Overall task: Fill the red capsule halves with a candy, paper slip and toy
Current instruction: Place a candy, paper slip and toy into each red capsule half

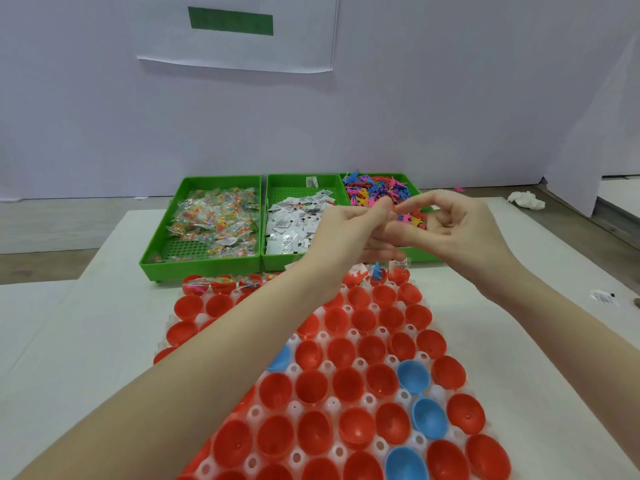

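Left hand (349, 230) and right hand (446, 230) raised together, fingertips touching, grasped item indiscernible, above green toy tray (381, 192); red capsule halves (346, 386) in white holder (332, 403) on worktop (86, 341) below.

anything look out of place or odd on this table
A few blue capsule halves sit among the red capsule halves in the white tray. One paper slip lies loose at the table's right edge, and a crumpled tissue lies beyond it.
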A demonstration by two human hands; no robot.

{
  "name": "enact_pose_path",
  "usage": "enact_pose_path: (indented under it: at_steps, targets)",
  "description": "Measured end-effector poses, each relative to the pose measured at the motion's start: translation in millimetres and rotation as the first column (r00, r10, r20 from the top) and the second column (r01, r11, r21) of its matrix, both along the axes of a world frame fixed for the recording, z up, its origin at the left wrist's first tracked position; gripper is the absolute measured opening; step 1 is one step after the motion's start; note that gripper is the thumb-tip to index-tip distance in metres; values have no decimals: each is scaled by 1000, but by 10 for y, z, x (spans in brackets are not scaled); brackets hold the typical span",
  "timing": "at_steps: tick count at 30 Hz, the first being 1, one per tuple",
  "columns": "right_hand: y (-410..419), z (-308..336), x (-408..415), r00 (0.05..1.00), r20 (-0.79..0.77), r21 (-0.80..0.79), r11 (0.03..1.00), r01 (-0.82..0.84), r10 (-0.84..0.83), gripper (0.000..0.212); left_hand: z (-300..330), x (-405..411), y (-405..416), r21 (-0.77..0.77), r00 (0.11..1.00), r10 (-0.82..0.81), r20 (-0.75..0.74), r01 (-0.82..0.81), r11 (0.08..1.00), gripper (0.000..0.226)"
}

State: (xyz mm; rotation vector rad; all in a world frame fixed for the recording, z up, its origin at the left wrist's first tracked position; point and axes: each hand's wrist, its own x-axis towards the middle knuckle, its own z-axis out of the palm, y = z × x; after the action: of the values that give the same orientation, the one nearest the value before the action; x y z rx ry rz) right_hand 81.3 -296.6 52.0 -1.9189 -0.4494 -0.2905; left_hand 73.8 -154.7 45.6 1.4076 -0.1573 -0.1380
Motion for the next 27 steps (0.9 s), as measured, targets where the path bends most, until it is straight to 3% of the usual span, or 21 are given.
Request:
enact_pose_path:
  at_steps: [4,6,8,11,13,14,18,19,21,25,27]
  targets:
    - [-13,72,-24,978,-182,224,973,-61,103,30,15,-15,36,105,989,-61,-137,76,992,35]
    - [-33,116,-58,959,-218,260,958,-122,182,34,12,-56,12,137,967,-131,-218,163,977,40]
    - [13,146,-106,952,-247,219,967,-127,181,30,16,-88,-22,82,942,-196,-273,226,971,48]
    - [118,171,-127,966,-237,-29,993,-118,108,40,27,-97,-62,-4,907,-283,-312,297,955,64]
    - [101,165,-170,972,-166,-210,957,-200,167,42,28,-99,-80,-34,891,-338,-303,344,938,66]
    - [120,223,-194,970,-170,-225,952,-207,171,40,22,-102,-88,-37,890,-356,-286,361,932,64]
    - [188,240,-305,945,-262,57,980,-188,197,44,-25,-110,-142,-1,924,-329,-194,335,942,44]
    - [261,258,-309,958,-258,77,991,-112,128,47,-38,-106,-151,29,938,-301,-170,310,950,40]
    - [281,223,-323,971,-198,24,991,-130,132,54,-69,-96,-152,99,957,-267,-118,278,955,33]
    - [203,177,-22,976,-216,34,999,-30,37,43,-95,-97,-124,185,976,-213,-47,218,958,30]
    - [74,116,17,981,-175,-64,993,-102,89,40,-71,-75,-75,212,986,-165,-11,163,963,28]
